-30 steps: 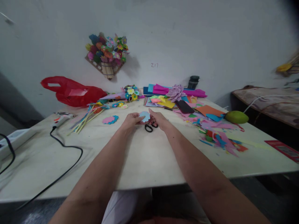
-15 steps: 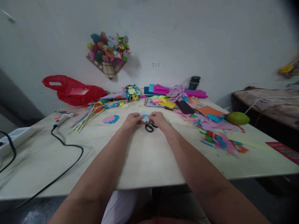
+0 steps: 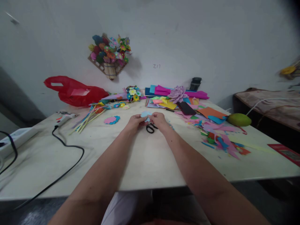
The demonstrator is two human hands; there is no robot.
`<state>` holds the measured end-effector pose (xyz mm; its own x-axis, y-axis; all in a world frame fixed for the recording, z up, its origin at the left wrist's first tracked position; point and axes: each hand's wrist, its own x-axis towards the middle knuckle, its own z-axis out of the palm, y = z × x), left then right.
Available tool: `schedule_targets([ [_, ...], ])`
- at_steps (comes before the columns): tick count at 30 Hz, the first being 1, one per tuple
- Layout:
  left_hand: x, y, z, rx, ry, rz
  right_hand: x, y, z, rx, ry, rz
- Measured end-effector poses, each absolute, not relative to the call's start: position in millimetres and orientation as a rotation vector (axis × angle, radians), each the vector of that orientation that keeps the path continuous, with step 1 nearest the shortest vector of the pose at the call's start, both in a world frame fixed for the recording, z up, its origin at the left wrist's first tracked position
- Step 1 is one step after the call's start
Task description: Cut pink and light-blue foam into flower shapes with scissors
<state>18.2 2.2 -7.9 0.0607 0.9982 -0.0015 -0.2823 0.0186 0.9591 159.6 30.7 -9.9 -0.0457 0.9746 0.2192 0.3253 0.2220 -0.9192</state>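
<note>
A light blue scalloped piece is held between both hands above the middle of the table. My left hand pinches its left side, and my right hand pinches its right side. Black-handled scissors lie just below, partly hidden by my right hand. Left of my hands, a pink scalloped piece rests overlapping a blue one.
On the left are a glue gun with a black cord, a power strip and a red bag. Colored scraps, a dark phone and a green fruit lie right.
The light blue piece shows flatter between my fingers, its lower part less visible than before. My hands stay in nearly the same place, and the view has shifted slightly.
</note>
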Motion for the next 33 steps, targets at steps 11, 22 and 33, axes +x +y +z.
schedule_targets([
  [11,14.8,2.4,-6.0,1.029,1.002,1.396,167.1,18.2,6.3,-1.391,-1.724,0.874],
  [22,4.4,7.7,-8.6,0.926,1.000,1.618,171.6,-5.5,32.1,-1.778,-2.540,0.117],
  [33,4.0,9.1,-10.5,0.848,1.049,1.641,164.1,-14.6,39.0,-1.748,-2.624,0.036],
])
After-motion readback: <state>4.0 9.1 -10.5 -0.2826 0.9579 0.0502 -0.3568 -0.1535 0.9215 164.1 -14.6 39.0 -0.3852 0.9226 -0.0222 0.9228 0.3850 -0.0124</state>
